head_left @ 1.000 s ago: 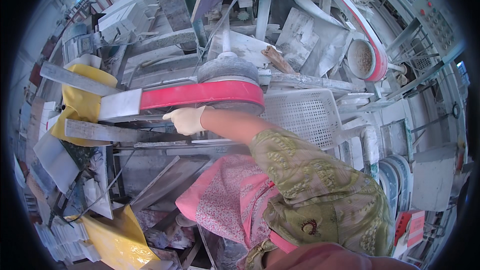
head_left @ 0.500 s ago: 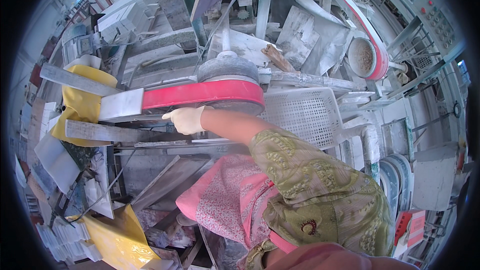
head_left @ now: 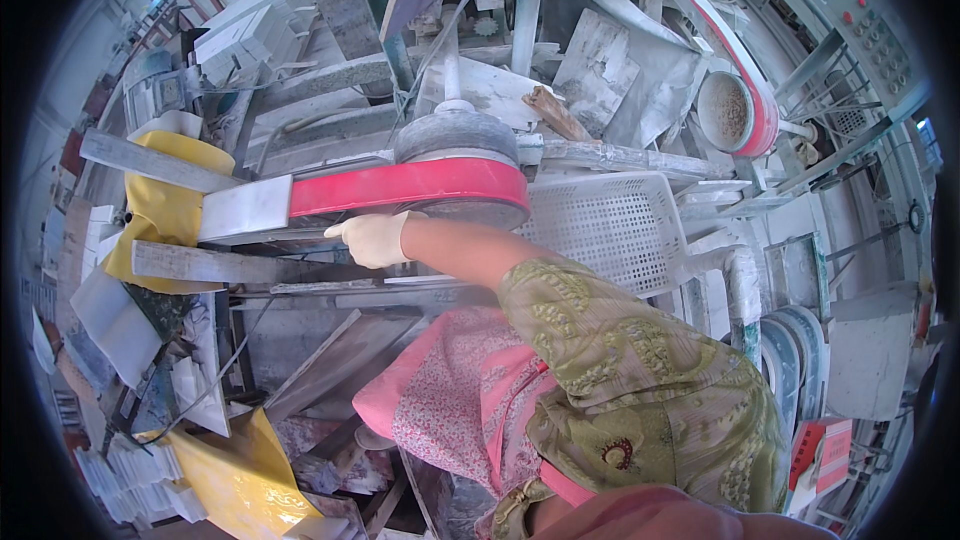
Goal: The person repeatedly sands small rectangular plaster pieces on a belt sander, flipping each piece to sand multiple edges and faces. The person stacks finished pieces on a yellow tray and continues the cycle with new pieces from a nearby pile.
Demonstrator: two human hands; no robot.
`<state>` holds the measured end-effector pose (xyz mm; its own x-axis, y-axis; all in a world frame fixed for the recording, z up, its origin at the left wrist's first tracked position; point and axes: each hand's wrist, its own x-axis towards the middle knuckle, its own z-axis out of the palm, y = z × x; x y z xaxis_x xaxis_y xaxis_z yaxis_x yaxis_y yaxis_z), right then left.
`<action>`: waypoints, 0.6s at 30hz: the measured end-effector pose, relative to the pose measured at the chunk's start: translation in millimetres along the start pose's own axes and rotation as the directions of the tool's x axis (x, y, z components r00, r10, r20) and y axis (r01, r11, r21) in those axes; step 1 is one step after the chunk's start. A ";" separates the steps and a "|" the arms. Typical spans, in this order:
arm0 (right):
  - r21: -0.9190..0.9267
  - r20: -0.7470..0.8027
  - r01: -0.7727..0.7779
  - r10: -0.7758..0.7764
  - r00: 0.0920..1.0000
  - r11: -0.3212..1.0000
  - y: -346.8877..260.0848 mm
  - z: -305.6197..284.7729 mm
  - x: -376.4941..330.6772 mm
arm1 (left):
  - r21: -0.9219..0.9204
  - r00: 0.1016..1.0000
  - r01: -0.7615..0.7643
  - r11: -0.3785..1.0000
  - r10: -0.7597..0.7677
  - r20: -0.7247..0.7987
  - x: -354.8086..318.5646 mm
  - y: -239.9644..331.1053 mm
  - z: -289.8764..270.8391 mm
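My right hand [head_left: 374, 241] wears a cream glove and reaches in from the lower right. It sits just below a red sanding belt [head_left: 410, 187] that runs round a grey wheel [head_left: 457, 137]. One finger points left along the belt's lower edge. The other fingers look curled, and whatever they may hold is hidden. Left of the red stretch lies a flat white slab [head_left: 246, 208], close to the belt's end. My left hand is outside the picture.
A white perforated basket [head_left: 610, 230] stands right of the wheel. Grey bars [head_left: 215, 262] and yellow sheeting [head_left: 170, 202] lie at the left. Another red belt [head_left: 745, 70] runs at the upper right, near a control panel [head_left: 880, 40]. Stacked white slabs [head_left: 250, 30] stand at the back left.
The white slab's right edge sits slightly farther right against the red belt. My right hand stays in the same place.
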<state>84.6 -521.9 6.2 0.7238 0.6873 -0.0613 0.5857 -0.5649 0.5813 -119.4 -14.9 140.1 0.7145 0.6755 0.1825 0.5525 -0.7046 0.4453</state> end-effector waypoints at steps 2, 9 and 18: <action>-0.007 0.004 0.020 -0.020 1.000 1.000 -0.4 4.0 1.0 | 0.015 1.000 -0.010 1.000 0.010 -0.008 -4.7 8.6 -5.0; -0.061 0.021 0.044 -0.043 0.999 0.997 0.9 -2.9 -0.7 | 0.039 1.000 -0.017 0.999 0.017 -0.008 -10.1 19.0 -4.4; 0.054 0.137 -0.032 0.024 0.990 0.998 -3.5 11.1 9.4 | -0.008 1.000 -0.014 1.000 0.014 0.016 -5.4 15.1 3.3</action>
<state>93.4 -518.5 -5.5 0.7808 0.6044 -0.1583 0.5813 -0.6099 0.5386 -113.5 -29.9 142.9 0.7291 0.6617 0.1748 0.5386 -0.7123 0.4500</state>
